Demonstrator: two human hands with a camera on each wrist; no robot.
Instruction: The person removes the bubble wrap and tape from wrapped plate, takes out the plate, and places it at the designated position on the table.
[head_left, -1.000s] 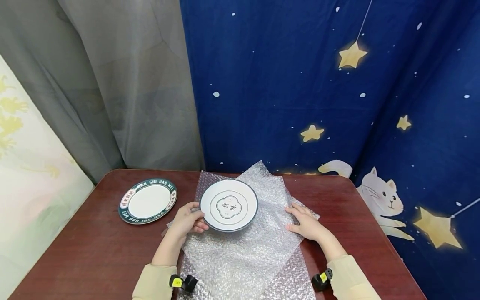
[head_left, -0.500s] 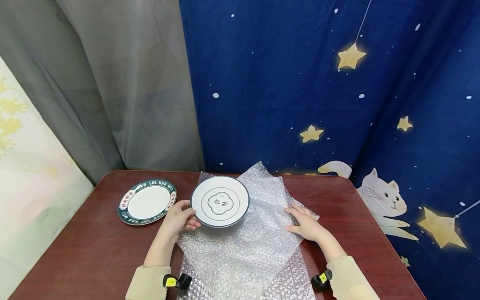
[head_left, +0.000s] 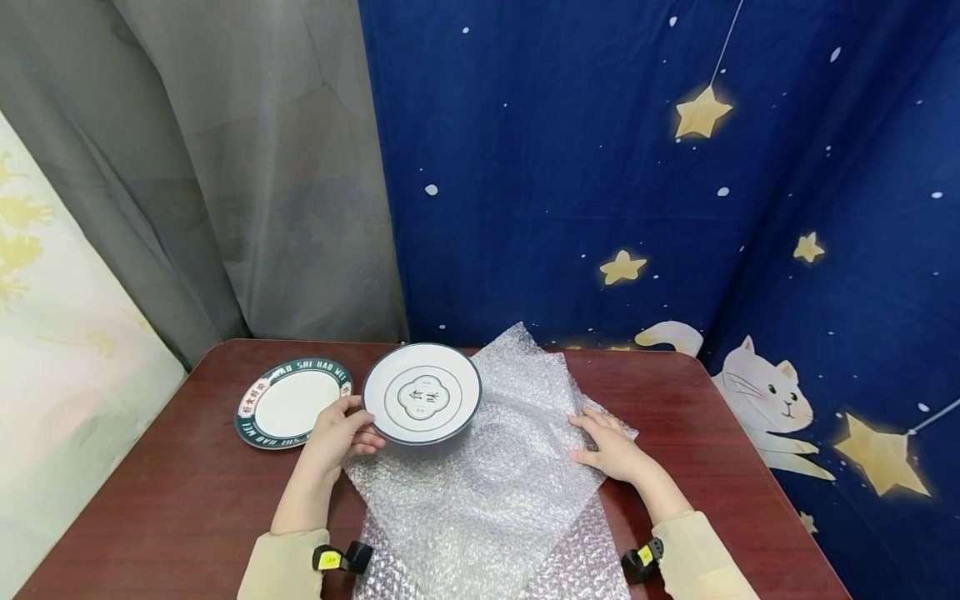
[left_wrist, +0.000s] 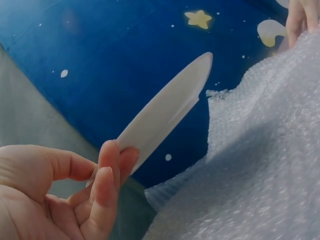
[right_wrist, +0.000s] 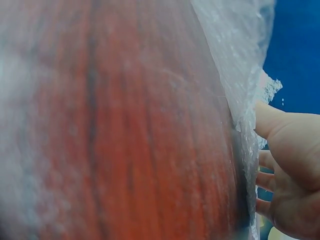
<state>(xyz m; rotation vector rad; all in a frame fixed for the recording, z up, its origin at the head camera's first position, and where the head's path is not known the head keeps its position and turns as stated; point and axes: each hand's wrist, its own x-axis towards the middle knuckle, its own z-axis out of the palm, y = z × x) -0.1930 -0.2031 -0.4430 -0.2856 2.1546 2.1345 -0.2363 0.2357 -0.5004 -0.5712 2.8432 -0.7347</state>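
Note:
My left hand (head_left: 339, 435) pinches the left rim of a white plate (head_left: 459, 392) with a dark blue edge and a printed flower-shaped emblem. In the left wrist view the plate (left_wrist: 162, 107) appears nearly edge-on, held between thumb and fingers, raised over the bubble wrap (left_wrist: 240, 185). My right hand (head_left: 613, 447) rests with spread fingers on the right part of the bubble wrap (head_left: 487, 500). From the right wrist view, the thumb and fingertips of that hand (right_wrist: 290, 170) touch the wrap's edge.
A second plate (head_left: 296, 403), white with a green lettered rim, lies at the table's left, partly behind my left hand. Sheets of wrap overlap at angles across the middle of the reddish-brown table (head_left: 172, 517). A blue star-patterned curtain (head_left: 540, 167) hangs behind the far edge.
My left hand has carried the blue-edged plate left and slightly away from me, over the wrap's far left part. The right hand has stayed in place on the wrap.

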